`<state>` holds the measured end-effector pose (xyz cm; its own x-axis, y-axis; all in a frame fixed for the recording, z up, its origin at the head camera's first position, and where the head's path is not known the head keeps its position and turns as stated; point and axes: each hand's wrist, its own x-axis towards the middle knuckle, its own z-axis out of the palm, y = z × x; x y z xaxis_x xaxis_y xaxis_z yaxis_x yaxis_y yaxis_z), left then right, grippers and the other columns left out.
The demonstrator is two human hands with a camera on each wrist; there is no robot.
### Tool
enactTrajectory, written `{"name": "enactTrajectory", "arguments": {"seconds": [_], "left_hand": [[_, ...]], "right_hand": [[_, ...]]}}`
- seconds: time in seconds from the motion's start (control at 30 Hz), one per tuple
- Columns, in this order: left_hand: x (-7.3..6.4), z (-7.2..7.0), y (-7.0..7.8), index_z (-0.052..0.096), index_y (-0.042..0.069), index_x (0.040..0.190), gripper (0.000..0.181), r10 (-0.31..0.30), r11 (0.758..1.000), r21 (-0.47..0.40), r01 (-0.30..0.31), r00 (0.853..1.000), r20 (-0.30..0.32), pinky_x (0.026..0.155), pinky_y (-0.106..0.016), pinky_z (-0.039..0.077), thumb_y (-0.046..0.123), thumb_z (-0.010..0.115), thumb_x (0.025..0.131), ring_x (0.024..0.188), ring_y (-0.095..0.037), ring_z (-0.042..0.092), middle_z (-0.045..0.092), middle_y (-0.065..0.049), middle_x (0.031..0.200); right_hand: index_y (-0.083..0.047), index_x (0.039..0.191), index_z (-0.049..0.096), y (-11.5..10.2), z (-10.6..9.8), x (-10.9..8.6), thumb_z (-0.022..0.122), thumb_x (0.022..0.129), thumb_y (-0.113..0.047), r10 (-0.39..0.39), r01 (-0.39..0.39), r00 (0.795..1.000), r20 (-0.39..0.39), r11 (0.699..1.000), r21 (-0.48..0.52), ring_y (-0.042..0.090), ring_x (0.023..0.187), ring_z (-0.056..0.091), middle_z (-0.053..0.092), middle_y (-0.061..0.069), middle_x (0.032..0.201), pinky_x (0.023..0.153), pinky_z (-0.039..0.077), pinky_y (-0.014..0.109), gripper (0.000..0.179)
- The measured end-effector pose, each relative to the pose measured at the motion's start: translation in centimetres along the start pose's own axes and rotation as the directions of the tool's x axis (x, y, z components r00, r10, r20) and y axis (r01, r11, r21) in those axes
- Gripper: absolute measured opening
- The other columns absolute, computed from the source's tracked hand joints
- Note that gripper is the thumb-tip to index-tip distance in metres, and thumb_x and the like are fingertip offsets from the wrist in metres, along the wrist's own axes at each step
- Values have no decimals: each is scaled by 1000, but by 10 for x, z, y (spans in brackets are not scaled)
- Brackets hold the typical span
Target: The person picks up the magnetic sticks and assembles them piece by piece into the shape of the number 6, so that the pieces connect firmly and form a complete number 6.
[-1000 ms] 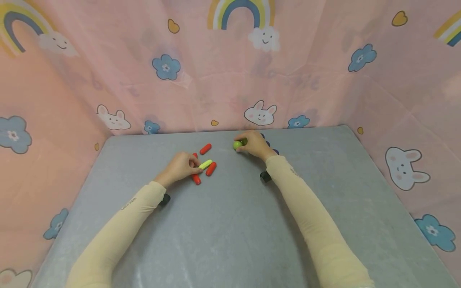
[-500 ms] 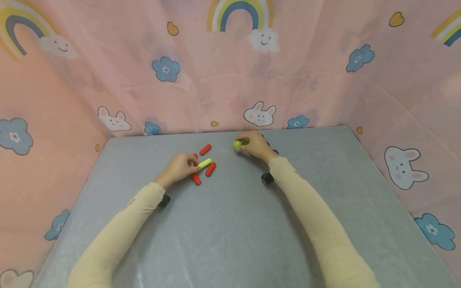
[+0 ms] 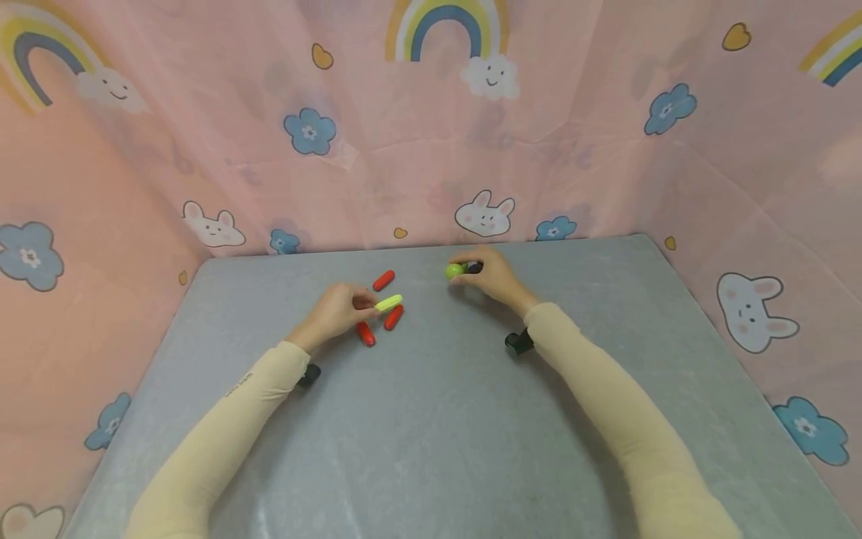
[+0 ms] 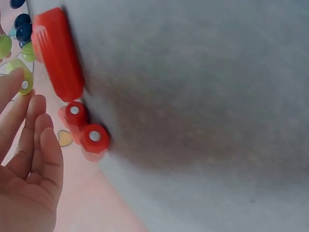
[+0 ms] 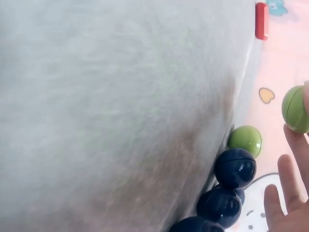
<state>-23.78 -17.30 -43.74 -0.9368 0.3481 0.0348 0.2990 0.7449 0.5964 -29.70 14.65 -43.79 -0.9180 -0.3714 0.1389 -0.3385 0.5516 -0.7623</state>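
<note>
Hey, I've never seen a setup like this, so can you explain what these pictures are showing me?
There's no machine here: a person's left hand and right hand, both bare, do the work. The wide view comes from a camera worn on the head, looking forward and down. The other two views come from cameras worn on the wrists, one for each hand. On the grey table lie red rods and, seen best from the right wrist, dark blue balls beside a green ball. The left hand pinches a yellow rod, while the right hand holds a second green ball. Behind it all is a pink cloth with cartoon prints.
</note>
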Motion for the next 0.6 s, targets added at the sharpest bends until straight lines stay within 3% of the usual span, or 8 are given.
{"name": "enactTrajectory", "arguments": {"seconds": [0.1,0.2,0.33,0.6], "left_hand": [[0,0,7,76,11,105,21,-17,1000,-11,17,1000,7,78,-33,55,21,77,86,87,-20,63,73,-5,98],[0,1,13,75,12,106,23,-29,999,-22,30,1000,11,78,-33,55,23,78,86,89,-19,64,74,-4,101],[3,5,21,76,14,104,21,-6,998,-62,7,1000,17,77,-31,55,21,78,86,86,-17,66,75,-2,97],[8,16,37,76,10,100,18,50,983,-178,-48,999,8,72,-25,57,15,80,83,79,-12,68,75,-5,91]], "right_hand": [[-10,126,68,0,-3,-9,80,84,-21,16,-16,1000,8,1000,21,27,119,59,68,10,126,107,45,46,44],[-11,125,68,0,-6,-19,79,84,-21,33,-33,999,18,999,41,24,107,64,70,10,120,93,53,38,44],[-11,123,69,0,-8,-33,79,85,-22,40,-40,999,14,998,48,21,96,63,71,9,113,81,52,28,41],[-12,123,70,4,-12,-58,79,84,-26,78,-79,997,17,993,87,21,96,66,72,5,115,83,54,32,42]]}}
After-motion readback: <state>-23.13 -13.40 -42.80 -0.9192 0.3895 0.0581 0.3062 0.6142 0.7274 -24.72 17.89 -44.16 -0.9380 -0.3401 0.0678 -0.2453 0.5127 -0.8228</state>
